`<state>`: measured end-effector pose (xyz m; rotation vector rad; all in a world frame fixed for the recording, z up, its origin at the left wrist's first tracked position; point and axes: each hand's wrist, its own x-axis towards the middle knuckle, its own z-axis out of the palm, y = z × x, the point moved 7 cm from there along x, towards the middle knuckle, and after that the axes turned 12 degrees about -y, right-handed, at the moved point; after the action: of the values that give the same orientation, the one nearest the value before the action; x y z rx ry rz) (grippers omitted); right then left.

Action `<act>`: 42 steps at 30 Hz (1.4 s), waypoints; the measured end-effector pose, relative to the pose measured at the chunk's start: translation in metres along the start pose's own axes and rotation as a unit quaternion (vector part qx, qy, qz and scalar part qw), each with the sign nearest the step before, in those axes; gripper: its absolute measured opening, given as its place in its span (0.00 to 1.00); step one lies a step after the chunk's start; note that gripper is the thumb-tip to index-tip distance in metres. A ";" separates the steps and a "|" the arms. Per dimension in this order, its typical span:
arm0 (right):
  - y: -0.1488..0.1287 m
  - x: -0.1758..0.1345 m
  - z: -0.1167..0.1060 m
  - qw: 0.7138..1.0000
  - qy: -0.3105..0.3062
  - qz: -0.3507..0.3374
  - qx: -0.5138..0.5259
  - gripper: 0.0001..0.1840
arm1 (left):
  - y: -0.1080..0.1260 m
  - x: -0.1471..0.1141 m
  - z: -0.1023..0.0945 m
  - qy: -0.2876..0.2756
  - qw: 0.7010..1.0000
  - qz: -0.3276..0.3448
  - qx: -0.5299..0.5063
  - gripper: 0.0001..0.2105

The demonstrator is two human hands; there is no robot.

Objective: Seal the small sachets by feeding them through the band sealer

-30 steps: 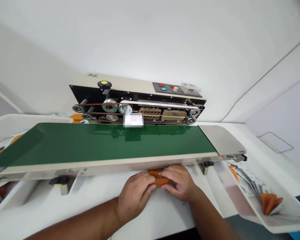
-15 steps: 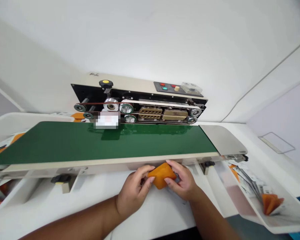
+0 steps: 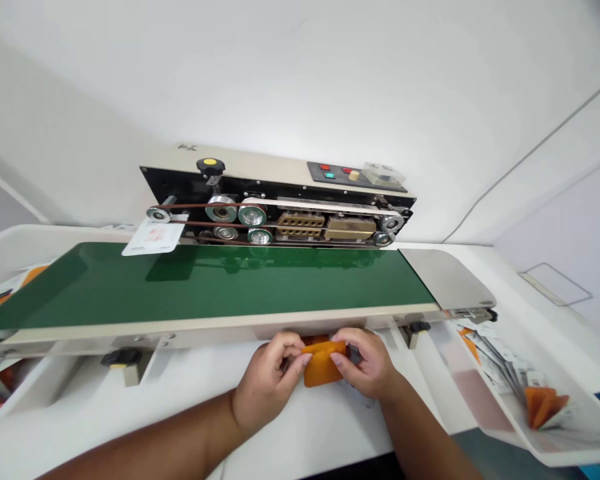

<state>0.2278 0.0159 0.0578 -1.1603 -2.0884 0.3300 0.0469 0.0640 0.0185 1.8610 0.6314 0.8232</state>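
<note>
Between my hands is a small orange packet, held low in front of the conveyor's near edge. My left hand pinches its left corner between thumb and fingers. The right edge is gripped the same way by my right hand. Beyond them stands a band sealing machine with rollers, belts and a green conveyor belt. A white sachet with faint red print hangs from the belts at the machine's left end, tilted over the conveyor.
At the right, a white bin holds orange and silver-white packets. Another white bin with packets stands at the left, partly behind the conveyor. Black clamp knobs jut out under the conveyor's front edge. A metal plate extends its right end.
The white sachet has travelled left along the machine to its end rollers. In my hands the orange packet has turned, its upper edge now roughly level; both hands keep hold of it.
</note>
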 end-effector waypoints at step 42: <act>-0.003 0.009 0.001 0.991 -0.115 -0.003 0.074 0.09 | 0.001 0.001 0.015 -0.089 0.996 0.017 -0.013 0.03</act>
<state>0.2219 0.0217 0.0630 -1.0689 -2.2219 0.6316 0.0594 0.0561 0.0150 1.9009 0.4759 0.6757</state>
